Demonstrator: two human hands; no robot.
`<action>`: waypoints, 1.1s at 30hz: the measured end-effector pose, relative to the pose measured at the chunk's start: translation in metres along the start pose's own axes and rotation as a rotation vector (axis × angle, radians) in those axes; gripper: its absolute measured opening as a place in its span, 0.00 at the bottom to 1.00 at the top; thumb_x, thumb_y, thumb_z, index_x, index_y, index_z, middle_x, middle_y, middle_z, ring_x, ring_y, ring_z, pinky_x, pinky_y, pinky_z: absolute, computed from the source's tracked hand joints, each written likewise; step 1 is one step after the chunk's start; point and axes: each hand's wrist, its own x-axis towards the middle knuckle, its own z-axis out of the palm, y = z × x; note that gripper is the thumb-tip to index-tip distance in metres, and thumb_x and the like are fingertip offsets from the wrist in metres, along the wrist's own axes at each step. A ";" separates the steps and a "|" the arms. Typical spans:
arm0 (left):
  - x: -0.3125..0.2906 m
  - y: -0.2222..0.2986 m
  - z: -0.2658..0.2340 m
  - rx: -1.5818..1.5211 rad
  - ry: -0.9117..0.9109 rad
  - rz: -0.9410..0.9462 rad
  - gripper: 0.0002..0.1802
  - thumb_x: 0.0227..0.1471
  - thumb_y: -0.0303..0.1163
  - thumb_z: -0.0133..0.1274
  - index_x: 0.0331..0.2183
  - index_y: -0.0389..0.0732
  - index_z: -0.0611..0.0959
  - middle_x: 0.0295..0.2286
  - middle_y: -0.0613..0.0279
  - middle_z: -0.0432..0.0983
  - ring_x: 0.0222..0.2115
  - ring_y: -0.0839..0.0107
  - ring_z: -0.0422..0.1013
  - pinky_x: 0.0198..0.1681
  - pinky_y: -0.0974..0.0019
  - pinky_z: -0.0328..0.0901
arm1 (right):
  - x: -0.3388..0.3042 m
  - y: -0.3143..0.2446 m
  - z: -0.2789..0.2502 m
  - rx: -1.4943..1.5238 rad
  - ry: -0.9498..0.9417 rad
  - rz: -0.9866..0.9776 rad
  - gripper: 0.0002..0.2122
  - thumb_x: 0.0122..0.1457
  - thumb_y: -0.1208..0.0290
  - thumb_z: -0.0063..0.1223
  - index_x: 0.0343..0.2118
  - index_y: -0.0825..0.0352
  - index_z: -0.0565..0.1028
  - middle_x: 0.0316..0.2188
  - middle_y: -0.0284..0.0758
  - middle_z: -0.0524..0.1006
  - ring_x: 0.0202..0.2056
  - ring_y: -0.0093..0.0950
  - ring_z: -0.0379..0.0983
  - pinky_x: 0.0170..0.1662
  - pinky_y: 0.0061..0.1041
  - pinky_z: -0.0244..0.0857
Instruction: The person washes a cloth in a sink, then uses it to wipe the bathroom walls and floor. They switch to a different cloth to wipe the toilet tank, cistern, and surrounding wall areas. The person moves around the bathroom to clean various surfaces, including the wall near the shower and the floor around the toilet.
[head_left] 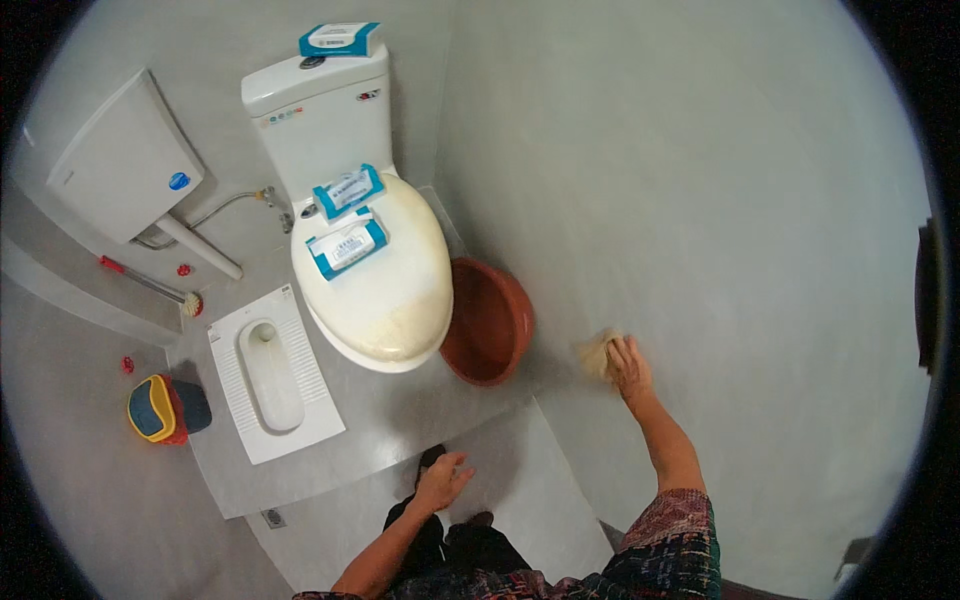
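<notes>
Well left of the right hand [630, 368], the left hand [443, 482] hangs loosely open, empty; beyond it stands a reddish-brown basin [520, 322]. Under the right hand's part-bent fingers, spilling leftward against the grey wall [720, 250], a beige cloth [595, 357] looks light, soft, best gripped bunched.

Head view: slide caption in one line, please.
Right hand holds a beige cloth against the grey wall, near a brown basin and white toilet; left hand empty.
</notes>
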 end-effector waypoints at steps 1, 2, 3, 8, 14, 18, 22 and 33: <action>-0.001 0.004 0.007 0.025 -0.029 0.004 0.24 0.49 0.41 0.52 0.45 0.35 0.72 0.41 0.48 0.71 0.38 0.57 0.71 0.41 0.60 0.65 | -0.021 -0.018 0.022 0.000 -0.008 0.015 0.23 0.55 0.61 0.44 0.55 0.57 0.63 0.58 0.28 0.54 0.60 0.31 0.45 0.62 0.40 0.32; -0.002 0.009 0.015 0.052 -0.062 0.011 0.24 0.49 0.41 0.52 0.44 0.35 0.73 0.41 0.48 0.71 0.38 0.57 0.71 0.40 0.60 0.65 | -0.044 -0.033 0.045 0.003 -0.020 0.031 0.23 0.56 0.61 0.43 0.56 0.56 0.63 0.59 0.28 0.53 0.60 0.30 0.43 0.62 0.40 0.31; -0.008 0.009 0.021 0.041 -0.039 0.025 0.24 0.50 0.41 0.52 0.44 0.35 0.73 0.41 0.48 0.71 0.38 0.57 0.71 0.40 0.60 0.65 | -0.061 -0.033 0.030 -0.020 -0.037 -0.021 0.23 0.56 0.60 0.42 0.56 0.55 0.62 0.60 0.27 0.52 0.61 0.30 0.42 0.62 0.40 0.30; -0.035 0.026 0.073 -0.020 -0.114 0.161 0.24 0.50 0.41 0.52 0.43 0.34 0.73 0.39 0.47 0.72 0.35 0.57 0.72 0.38 0.60 0.66 | -0.155 -0.044 0.048 -0.025 -0.146 -0.063 0.23 0.57 0.58 0.39 0.57 0.51 0.60 0.61 0.24 0.48 0.62 0.28 0.38 0.63 0.39 0.27; -0.068 0.034 0.134 0.012 -0.306 0.222 0.25 0.50 0.42 0.51 0.45 0.34 0.72 0.41 0.46 0.71 0.37 0.56 0.72 0.39 0.60 0.66 | -0.259 -0.060 0.086 -0.061 -0.125 0.077 0.24 0.55 0.62 0.45 0.57 0.46 0.57 0.61 0.23 0.46 0.62 0.25 0.34 0.63 0.38 0.26; -0.079 0.050 0.159 0.066 -0.422 0.248 0.25 0.51 0.42 0.51 0.46 0.35 0.71 0.42 0.47 0.71 0.37 0.57 0.72 0.39 0.60 0.66 | -0.330 -0.075 0.116 0.055 -0.133 0.204 0.26 0.56 0.64 0.44 0.58 0.43 0.53 0.61 0.21 0.43 0.62 0.23 0.34 0.64 0.37 0.26; -0.081 0.078 0.167 0.091 -0.510 0.224 0.25 0.51 0.40 0.51 0.46 0.35 0.71 0.42 0.48 0.71 0.37 0.59 0.72 0.39 0.62 0.66 | -0.394 -0.077 0.121 0.060 -0.078 0.358 0.26 0.55 0.64 0.44 0.57 0.43 0.55 0.60 0.22 0.46 0.62 0.24 0.37 0.63 0.37 0.29; -0.012 0.197 0.155 0.396 -0.504 0.683 0.22 0.49 0.34 0.53 0.45 0.35 0.72 0.39 0.50 0.72 0.36 0.58 0.70 0.40 0.61 0.64 | -0.530 -0.125 0.108 0.697 0.254 2.142 0.28 0.45 0.79 0.51 0.52 0.60 0.60 0.47 0.41 0.63 0.50 0.33 0.61 0.45 0.37 0.59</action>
